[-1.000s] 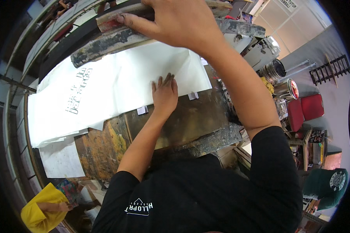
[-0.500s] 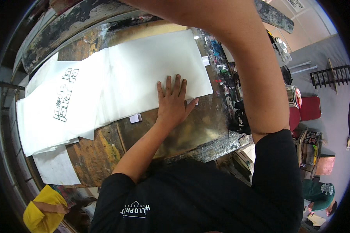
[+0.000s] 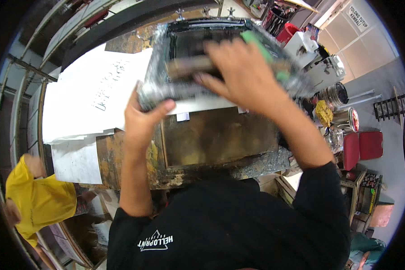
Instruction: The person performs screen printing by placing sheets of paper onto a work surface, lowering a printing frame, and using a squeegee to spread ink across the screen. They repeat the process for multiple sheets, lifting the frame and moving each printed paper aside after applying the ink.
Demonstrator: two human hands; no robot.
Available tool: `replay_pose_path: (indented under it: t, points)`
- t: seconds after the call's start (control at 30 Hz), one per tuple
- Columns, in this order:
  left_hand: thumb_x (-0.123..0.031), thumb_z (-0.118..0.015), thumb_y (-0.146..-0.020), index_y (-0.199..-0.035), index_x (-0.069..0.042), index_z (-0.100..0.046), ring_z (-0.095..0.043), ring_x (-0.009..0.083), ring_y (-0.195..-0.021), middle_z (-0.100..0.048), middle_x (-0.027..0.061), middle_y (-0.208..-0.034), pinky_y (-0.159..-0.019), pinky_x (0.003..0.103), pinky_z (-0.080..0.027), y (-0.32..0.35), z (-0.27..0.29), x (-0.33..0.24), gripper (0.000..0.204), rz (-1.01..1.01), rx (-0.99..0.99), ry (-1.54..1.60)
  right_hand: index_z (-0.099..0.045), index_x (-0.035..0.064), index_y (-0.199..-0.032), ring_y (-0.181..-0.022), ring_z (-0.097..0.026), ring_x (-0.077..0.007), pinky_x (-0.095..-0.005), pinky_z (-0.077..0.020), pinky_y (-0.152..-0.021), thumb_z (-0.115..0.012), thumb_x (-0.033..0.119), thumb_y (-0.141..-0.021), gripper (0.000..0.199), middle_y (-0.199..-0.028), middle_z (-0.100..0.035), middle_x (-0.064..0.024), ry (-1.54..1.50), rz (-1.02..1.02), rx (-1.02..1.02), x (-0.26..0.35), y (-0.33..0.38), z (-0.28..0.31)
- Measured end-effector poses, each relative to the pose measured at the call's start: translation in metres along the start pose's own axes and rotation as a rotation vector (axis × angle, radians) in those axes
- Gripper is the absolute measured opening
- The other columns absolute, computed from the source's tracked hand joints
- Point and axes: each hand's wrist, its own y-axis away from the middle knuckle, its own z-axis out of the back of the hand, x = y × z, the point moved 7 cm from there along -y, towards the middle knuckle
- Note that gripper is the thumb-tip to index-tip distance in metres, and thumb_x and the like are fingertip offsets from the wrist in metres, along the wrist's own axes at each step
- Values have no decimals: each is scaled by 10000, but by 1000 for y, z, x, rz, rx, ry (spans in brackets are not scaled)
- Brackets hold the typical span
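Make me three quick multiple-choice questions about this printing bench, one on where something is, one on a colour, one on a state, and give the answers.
1. Where does the left hand grip the screen frame?
A. its near-left corner
B. its far rail
C. nowhere

2. What colour is the co-worker's shirt at lower left?
A. red
B. yellow
C. white

3. How does the screen frame lie?
A. leaning against a wall
B. on the floor
C. lowered over the white sheets

Answers: 1 A, thumb and fingers clamp that corner. 2 B, it shows bright yellow. 3 C, it covers the paper's right part, the right hand on top.
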Motion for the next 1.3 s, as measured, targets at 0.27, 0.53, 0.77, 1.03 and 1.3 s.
replay_pose_path:
  t: [0.27, 0.53, 0.77, 1.03, 1.3]
  points:
    - [-553, -1001, -627, -1510, -13, -619, -724, 325, -797, -743, 124, -853, -738, 423, -559, 58, 10, 107, 1104, -195, -64, -953, -731, 170, -1241, -1109, -626, -309, -476, -512, -945, -812, 356, -890, 406, -1197, -684, -80, -256, -207, 471, 42, 116, -99]
    - [-646, -970, -583, -1546, 5, -582, -645, 269, -682, -676, 91, -756, -644, 399, -502, 58, 18, 118, 1225, -144, 12, -1063, -705, 157, -1193, -1059, -666, -327, -494, -585, -805, -786, 397, -909, 381, -1119, -689, -80, -131, -175, 320, -70, 32, -227]
    - [-653, -968, -566, -1538, 54, -568, -617, 284, -660, -671, 101, -764, -635, 412, -501, 57, 16, 110, 1267, -256, -45, -953, -741, 136, -1157, -1017, -750, -401, -559, -580, -886, -617, 624, -1010, 524, -1012, -787, -162, -193, -108, 474, -177, -89, -278]
    - [-536, -952, -699, -1572, 58, -509, -636, 335, -803, -700, 157, -932, -731, 443, -517, 65, 17, 116, 1145, -264, -42, -885, -679, 155, -1126, -963, -726, -352, -506, -590, -780, -649, 572, -1007, 435, -1004, -725, -110, -49, -93, 317, -111, -20, -238]
    - [-273, -969, -816, -1578, 77, -481, -710, 280, -1060, -734, 197, -1218, -947, 391, -554, 57, 3, 87, 971, -178, -124, -431, -591, 51, -1099, -959, -664, -360, -489, -567, -782, -735, 394, -954, 400, -990, -619, -147, -251, -192, 422, 21, 62, -55]
